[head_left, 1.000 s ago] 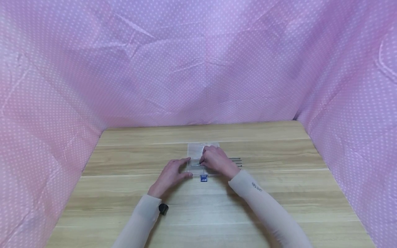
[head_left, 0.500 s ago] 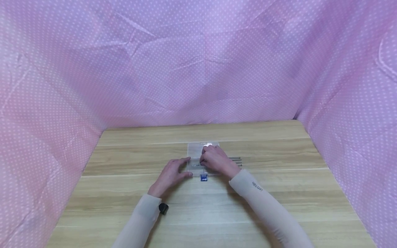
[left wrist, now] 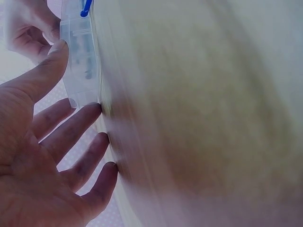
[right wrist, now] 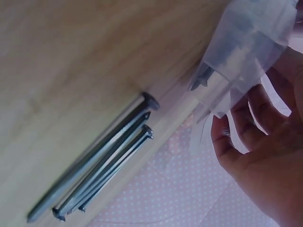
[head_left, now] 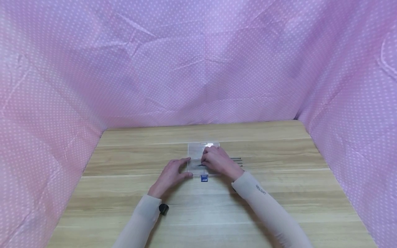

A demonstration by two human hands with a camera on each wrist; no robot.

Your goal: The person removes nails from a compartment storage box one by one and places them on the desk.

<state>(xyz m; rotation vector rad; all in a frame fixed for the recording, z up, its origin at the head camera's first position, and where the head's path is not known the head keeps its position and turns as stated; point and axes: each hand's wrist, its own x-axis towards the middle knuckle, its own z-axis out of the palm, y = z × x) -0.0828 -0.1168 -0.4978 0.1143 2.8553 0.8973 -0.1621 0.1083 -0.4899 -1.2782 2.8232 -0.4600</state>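
A clear plastic box [head_left: 194, 151] with a blue latch [head_left: 204, 178] lies with its lid folded back on the table. My left hand [head_left: 170, 174] holds its left end, thumb at the near corner and index finger at the far one; the other fingers spread out in the left wrist view. Over the box's right half, my right hand [head_left: 217, 160] has its fingers bent down, and a thin metal nail [head_left: 200, 165] pokes out left from the fingertips. Dark metal pieces [right wrist: 202, 78] show through the box wall in the right wrist view.
Several long steel nails [right wrist: 90, 163] lie side by side on the wooden table [head_left: 198, 213], just right of the box. A pink dotted cloth [head_left: 198, 69] hangs behind the table and along both sides.
The right hand has shifted slightly right, and less of the nail shows beyond its fingertips. The left hand keeps its place at the box.
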